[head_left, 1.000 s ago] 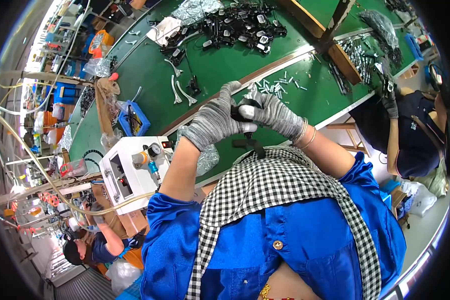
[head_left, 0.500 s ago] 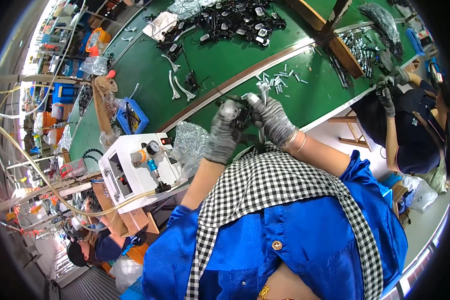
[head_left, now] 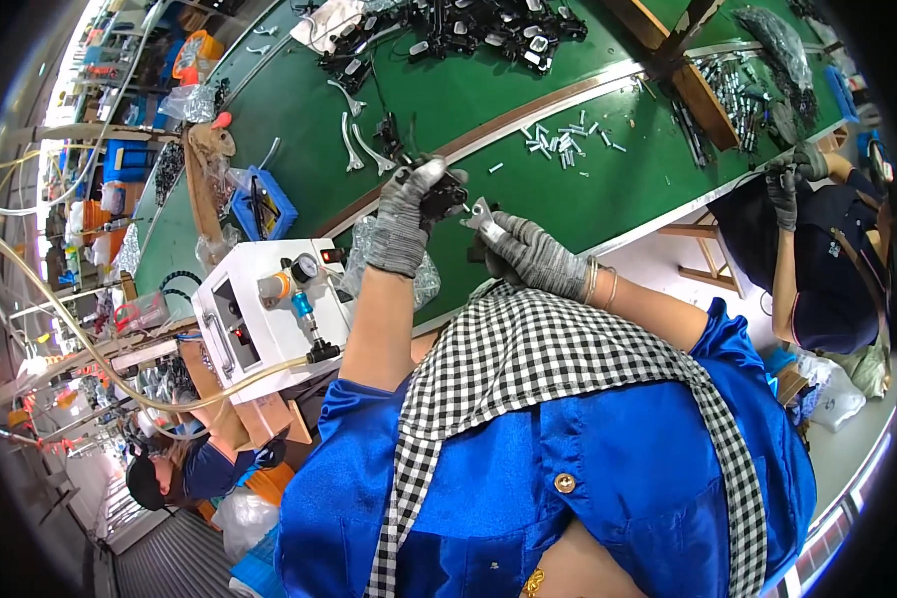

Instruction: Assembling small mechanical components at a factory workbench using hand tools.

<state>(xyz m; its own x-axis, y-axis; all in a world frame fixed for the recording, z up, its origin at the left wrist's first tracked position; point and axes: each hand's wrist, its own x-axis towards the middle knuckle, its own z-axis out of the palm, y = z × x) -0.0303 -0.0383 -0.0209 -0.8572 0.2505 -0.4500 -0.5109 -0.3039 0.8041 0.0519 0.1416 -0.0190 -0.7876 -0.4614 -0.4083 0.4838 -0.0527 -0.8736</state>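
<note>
My left hand [head_left: 401,227], in a grey knitted glove, is closed around a black bracket-like part [head_left: 443,196]. Just to its right, my right hand [head_left: 538,257], gloved the same way, pinches a silver lever [head_left: 479,213] by its body. The lever's holed end points toward the black part, close to it; whether they touch I cannot tell. Beyond my left hand, several curved silver levers [head_left: 351,142] lie on the green bench [head_left: 568,204], and a small black part [head_left: 387,132] lies beside them. Small silver pins [head_left: 565,147] are scattered ahead of my right hand.
A white machine with a gauge [head_left: 259,314] stands at left, near a blue bin [head_left: 263,207]. Black assemblies [head_left: 498,28] are heaped at the far side. Wooden dividers [head_left: 706,108] and metal rods [head_left: 738,95] lie at right, where a co-worker [head_left: 827,249] sits.
My hands have moved apart, the left one a little left with the black part. My right hand has come lower, and the silver lever it holds now points left.
</note>
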